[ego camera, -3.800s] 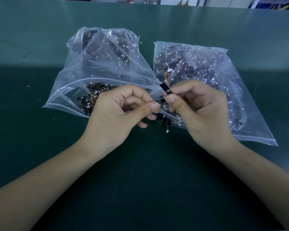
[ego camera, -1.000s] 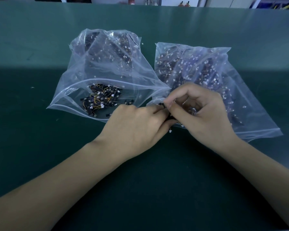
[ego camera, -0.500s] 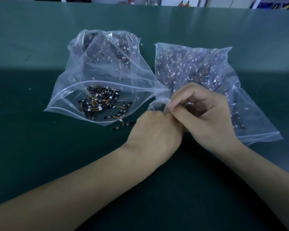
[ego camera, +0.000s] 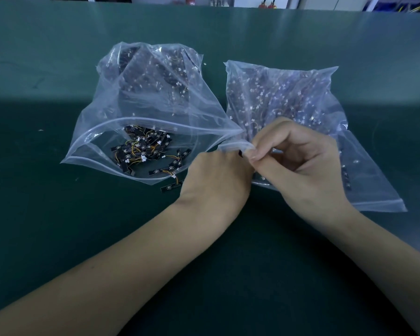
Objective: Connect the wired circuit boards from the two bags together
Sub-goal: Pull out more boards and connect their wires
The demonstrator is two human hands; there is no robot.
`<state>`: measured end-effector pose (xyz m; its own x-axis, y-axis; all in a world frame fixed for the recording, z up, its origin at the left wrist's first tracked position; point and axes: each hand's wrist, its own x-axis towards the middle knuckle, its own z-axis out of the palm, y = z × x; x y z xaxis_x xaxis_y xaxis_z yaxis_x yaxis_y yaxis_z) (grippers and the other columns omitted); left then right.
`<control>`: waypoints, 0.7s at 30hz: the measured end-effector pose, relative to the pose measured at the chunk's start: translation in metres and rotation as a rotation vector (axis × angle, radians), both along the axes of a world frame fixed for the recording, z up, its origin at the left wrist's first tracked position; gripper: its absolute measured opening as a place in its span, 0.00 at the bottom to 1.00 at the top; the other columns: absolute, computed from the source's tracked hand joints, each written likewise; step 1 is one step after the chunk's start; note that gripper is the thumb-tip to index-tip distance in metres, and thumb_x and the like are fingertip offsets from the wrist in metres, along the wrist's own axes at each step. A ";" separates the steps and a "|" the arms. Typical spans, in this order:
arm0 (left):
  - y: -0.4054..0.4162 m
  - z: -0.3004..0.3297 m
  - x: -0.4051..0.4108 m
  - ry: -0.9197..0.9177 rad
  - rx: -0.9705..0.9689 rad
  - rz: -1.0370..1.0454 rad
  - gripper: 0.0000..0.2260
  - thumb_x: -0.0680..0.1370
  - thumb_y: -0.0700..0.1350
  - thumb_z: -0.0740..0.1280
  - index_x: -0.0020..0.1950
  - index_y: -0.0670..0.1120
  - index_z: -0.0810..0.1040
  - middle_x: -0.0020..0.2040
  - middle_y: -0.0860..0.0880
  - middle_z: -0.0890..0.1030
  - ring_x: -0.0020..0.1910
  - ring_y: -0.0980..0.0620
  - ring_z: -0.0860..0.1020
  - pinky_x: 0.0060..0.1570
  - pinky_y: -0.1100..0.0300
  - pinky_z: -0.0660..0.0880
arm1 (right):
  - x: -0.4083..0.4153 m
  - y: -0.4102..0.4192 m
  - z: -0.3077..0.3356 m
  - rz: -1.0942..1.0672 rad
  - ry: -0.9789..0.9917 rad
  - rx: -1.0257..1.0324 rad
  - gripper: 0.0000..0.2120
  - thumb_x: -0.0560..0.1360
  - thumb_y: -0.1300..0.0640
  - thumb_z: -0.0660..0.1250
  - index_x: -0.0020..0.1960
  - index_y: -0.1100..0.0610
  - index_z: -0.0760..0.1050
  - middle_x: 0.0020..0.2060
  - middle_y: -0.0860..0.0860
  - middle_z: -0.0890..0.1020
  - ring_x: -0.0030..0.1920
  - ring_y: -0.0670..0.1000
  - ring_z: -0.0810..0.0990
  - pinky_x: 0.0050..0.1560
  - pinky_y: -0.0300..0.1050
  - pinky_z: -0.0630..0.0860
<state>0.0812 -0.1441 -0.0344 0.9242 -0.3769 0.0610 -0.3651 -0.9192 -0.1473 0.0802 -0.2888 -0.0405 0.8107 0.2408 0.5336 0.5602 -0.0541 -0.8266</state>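
Head view: the risk, as I judge it, is the thin plastic slipping or snagging, spilling wired boards (ego camera: 141,151) onto the bench (ego camera: 58,238). The right hand (ego camera: 298,166) pinches the right bag (ego camera: 289,100) mouth between curled fingers (ego camera: 251,158). The left hand (ego camera: 216,178) reaches under them; its grip is hidden. The left bag (ego camera: 155,98) gapes beside them.

Green table (ego camera: 58,238): 2 bags (ego camera: 155,98), loose board (ego camera: 169,188)
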 end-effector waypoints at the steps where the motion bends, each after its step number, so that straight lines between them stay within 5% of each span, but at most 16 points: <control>1: 0.002 0.001 -0.001 -0.019 0.010 -0.005 0.09 0.85 0.39 0.57 0.55 0.54 0.68 0.58 0.48 0.81 0.55 0.43 0.83 0.31 0.56 0.56 | 0.000 0.000 0.000 0.000 0.000 -0.004 0.11 0.76 0.75 0.70 0.43 0.59 0.80 0.41 0.58 0.80 0.40 0.61 0.78 0.38 0.62 0.73; 4: 0.005 0.004 0.003 -0.083 0.033 -0.019 0.08 0.85 0.39 0.57 0.52 0.52 0.71 0.54 0.48 0.80 0.54 0.42 0.83 0.30 0.56 0.54 | -0.002 0.003 0.000 0.009 -0.001 -0.011 0.11 0.76 0.74 0.70 0.43 0.59 0.79 0.41 0.59 0.80 0.39 0.60 0.77 0.38 0.57 0.72; 6: 0.009 0.003 0.008 -0.164 0.029 -0.041 0.12 0.85 0.41 0.59 0.43 0.53 0.64 0.48 0.50 0.75 0.53 0.43 0.84 0.30 0.56 0.50 | -0.003 0.004 0.002 0.011 -0.010 -0.003 0.12 0.77 0.74 0.70 0.44 0.57 0.79 0.41 0.58 0.79 0.39 0.57 0.78 0.39 0.53 0.73; 8: 0.015 0.005 0.005 -0.223 0.014 -0.082 0.18 0.81 0.45 0.70 0.40 0.53 0.61 0.39 0.51 0.75 0.41 0.47 0.85 0.29 0.57 0.45 | -0.003 0.005 0.004 0.005 -0.019 0.003 0.12 0.77 0.74 0.70 0.44 0.57 0.79 0.42 0.58 0.80 0.39 0.54 0.78 0.40 0.49 0.74; 10: 0.019 0.009 0.003 -0.318 0.024 -0.111 0.27 0.65 0.46 0.84 0.34 0.54 0.63 0.27 0.50 0.76 0.24 0.48 0.79 0.33 0.62 0.38 | -0.003 0.005 0.003 -0.022 -0.025 -0.006 0.12 0.77 0.73 0.70 0.44 0.58 0.79 0.42 0.59 0.80 0.39 0.56 0.79 0.40 0.51 0.75; 12: 0.021 0.006 0.005 -0.312 -0.100 -0.158 0.24 0.58 0.43 0.87 0.28 0.52 0.71 0.23 0.48 0.76 0.18 0.45 0.74 0.36 0.66 0.40 | -0.005 0.005 0.001 -0.067 -0.039 -0.035 0.10 0.78 0.72 0.70 0.46 0.58 0.80 0.43 0.56 0.81 0.40 0.58 0.80 0.40 0.53 0.76; 16: 0.029 -0.001 -0.006 -0.322 -0.201 -0.243 0.09 0.73 0.47 0.80 0.40 0.44 0.83 0.32 0.45 0.81 0.21 0.41 0.76 0.28 0.65 0.51 | -0.007 0.007 -0.001 -0.168 -0.162 -0.176 0.12 0.79 0.69 0.72 0.52 0.52 0.81 0.44 0.48 0.82 0.38 0.55 0.81 0.36 0.53 0.77; 19: 0.047 -0.005 -0.018 -0.422 -0.212 -0.374 0.12 0.83 0.50 0.66 0.54 0.45 0.86 0.49 0.45 0.87 0.23 0.39 0.78 0.23 0.58 0.64 | -0.007 0.006 -0.002 -0.208 -0.237 -0.224 0.12 0.78 0.70 0.72 0.52 0.54 0.82 0.45 0.48 0.82 0.38 0.52 0.81 0.37 0.52 0.77; 21: 0.060 -0.003 -0.023 -0.452 -0.240 -0.464 0.10 0.84 0.50 0.67 0.57 0.48 0.87 0.59 0.48 0.87 0.25 0.41 0.80 0.22 0.58 0.67 | -0.006 0.004 -0.002 -0.224 -0.292 -0.276 0.10 0.78 0.71 0.73 0.52 0.57 0.83 0.45 0.48 0.82 0.38 0.51 0.80 0.39 0.47 0.77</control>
<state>0.0579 -0.0839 -0.0375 0.5344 -0.6556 0.5335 -0.6794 -0.7087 -0.1902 0.0744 -0.2844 -0.0430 0.6840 0.2419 0.6882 0.7170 -0.3968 -0.5731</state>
